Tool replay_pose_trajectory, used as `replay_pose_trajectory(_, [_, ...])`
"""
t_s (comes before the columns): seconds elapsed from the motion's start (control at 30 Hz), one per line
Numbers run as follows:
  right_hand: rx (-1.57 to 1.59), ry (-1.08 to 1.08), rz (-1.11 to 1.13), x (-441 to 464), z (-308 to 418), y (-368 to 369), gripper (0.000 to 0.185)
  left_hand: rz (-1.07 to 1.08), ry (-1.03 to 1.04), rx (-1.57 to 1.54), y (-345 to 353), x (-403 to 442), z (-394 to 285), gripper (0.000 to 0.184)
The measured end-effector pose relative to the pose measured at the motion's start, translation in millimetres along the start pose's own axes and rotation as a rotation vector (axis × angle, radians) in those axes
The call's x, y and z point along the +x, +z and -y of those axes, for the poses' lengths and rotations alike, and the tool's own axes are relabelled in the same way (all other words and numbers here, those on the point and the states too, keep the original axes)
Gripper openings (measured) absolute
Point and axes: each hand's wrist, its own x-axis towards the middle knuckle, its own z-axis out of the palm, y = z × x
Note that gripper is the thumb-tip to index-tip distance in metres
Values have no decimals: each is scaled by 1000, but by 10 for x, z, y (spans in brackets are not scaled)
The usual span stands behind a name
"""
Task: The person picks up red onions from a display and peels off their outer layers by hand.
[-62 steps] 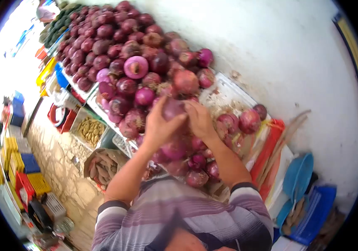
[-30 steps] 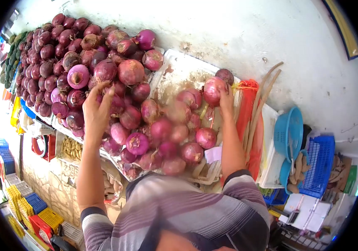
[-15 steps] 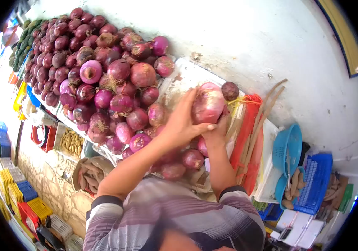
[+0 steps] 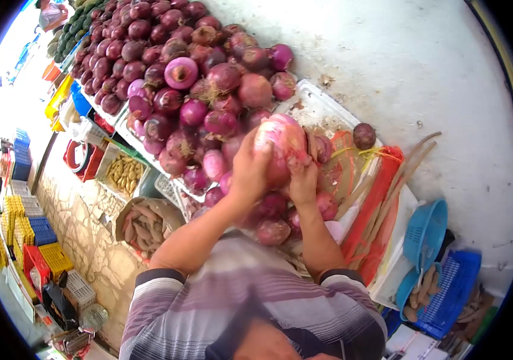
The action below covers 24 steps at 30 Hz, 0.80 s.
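Observation:
A large, pinkish red onion (image 4: 281, 144) is held up between my two hands, over the near edge of the heap. My left hand (image 4: 251, 168) grips its left side, thumb across the front. On the right side, my right hand (image 4: 303, 179) has its fingers bent against the skin, and some fingertips are hidden. Below and left of the hands spreads a big heap of red onions (image 4: 193, 112), several with dry, papery roots. A single dark onion (image 4: 363, 136) lies apart, to the right of the hands.
A red net bag (image 4: 382, 174) and thin sticks (image 4: 403, 171) lie to the right, beside a blue basin (image 4: 424, 231) and a blue crate (image 4: 457, 288). At left stand a sack of sweet potatoes (image 4: 148, 225), a box of ginger-like roots (image 4: 125, 174) and stacked crates (image 4: 55, 255).
The view has shifted, so the heap sits higher and further right. My hands have turned the onion; my left hand now wraps its left side, thumb up rather than pointing across below.

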Motion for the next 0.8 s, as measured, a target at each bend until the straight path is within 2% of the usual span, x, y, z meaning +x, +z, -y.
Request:
replay_pose_trajectory(0.07, [-82, -69, 87, -34, -14, 150, 87, -117, -47, -124, -189, -27, 66, 45])
replay_pose_trajectory(0.1, [-95, -47, 93, -100, 115, 285, 99, -127, -53, -129, -317, -60, 68, 44])
replay_pose_trajectory(0.17, [-124, -108, 126, -192, 182, 516, 103, -148, -58, -141, -620, -133, 81, 44])
replay_pose_trajectory(0.3, [-192, -237, 252, -394, 218, 907, 115, -218, -259, -472, -1153, -335, 268, 49])
replay_pose_trajectory(0.43, [-145, -294, 350, -624, 126, 1315, 117, -266, -370, -681, -1631, -594, 141, 53])
replay_pose_trajectory(0.5, [-221, -275, 393, -735, 61, 1457, 116, -228, -347, -621, -1885, -688, 79, 53])
replay_pose_trajectory(0.63, [-536, -395, 546, -836, 298, 1703, 107, -145, -342, -500, -2298, -913, 52, 53])
replay_pose_trajectory(0.7, [-513, -324, 600, -898, 283, 1819, 107, -137, -307, -460, -2428, -997, 106, 50])
replay_pose_trajectory(0.8, [-479, -319, 593, -1002, 164, 1992, 106, -207, -335, -598, -2513, -1051, 143, 49])
